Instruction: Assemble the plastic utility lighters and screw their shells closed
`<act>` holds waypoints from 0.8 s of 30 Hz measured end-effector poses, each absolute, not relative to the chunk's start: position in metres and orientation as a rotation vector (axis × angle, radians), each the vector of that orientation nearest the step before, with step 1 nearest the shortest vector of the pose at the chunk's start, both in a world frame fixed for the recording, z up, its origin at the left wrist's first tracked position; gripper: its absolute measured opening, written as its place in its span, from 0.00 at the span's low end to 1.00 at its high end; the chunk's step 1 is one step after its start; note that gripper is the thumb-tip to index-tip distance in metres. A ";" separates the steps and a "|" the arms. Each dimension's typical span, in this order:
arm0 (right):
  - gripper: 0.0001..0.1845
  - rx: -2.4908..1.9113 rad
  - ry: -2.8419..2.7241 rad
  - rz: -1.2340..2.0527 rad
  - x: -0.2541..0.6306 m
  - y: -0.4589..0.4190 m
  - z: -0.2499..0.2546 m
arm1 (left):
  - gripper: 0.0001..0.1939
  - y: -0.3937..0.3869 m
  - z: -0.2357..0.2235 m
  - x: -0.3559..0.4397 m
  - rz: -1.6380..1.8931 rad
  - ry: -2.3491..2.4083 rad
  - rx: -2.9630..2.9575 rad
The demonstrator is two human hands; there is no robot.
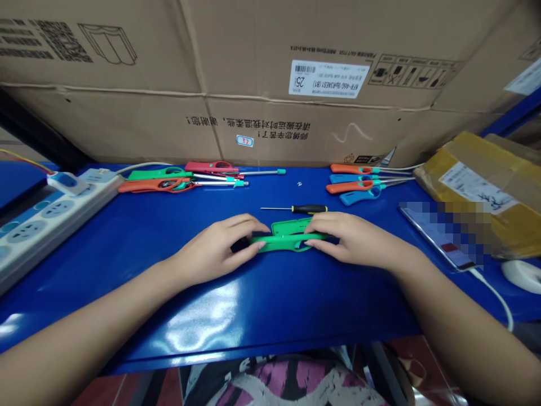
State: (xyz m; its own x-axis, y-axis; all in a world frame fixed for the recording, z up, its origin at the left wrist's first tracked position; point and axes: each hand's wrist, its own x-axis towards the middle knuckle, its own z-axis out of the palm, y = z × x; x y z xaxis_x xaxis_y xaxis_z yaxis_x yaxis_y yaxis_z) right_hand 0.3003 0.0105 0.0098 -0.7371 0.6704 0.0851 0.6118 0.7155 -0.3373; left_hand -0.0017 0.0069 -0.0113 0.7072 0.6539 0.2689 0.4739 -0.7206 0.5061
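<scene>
On the blue bench (203, 316), below the screwdriver (310, 209), both hands' grips pinch a green casing (281, 243); fingers hide its ends. Pixelation obscures the phone (435, 234).

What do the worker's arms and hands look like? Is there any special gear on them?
The left hand and right hand are human and bare: no gloves, rings or watch show. No sleeves, cables or markings show on the forearms. Below, the person's garment is dark with pink-purple and grey shapes.
</scene>
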 end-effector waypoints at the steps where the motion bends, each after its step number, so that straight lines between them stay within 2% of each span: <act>1: 0.10 -1.016 -2.731 0.417 0.301 0.011 0.009 | 0.14 0.008 -0.012 -0.002 0.616 0.855 2.542; 9: 0.06 -0.999 -2.769 0.401 0.298 0.010 0.005 | 0.15 0.009 -0.018 0.001 0.571 0.814 2.597; 17: 0.05 -0.992 -2.727 0.323 0.296 0.008 0.006 | 0.11 0.008 -0.019 0.002 0.682 0.866 2.471; 24: 0.08 -1.004 -2.673 0.300 0.289 0.007 0.002 | 0.12 0.006 -0.021 0.006 0.656 0.858 2.427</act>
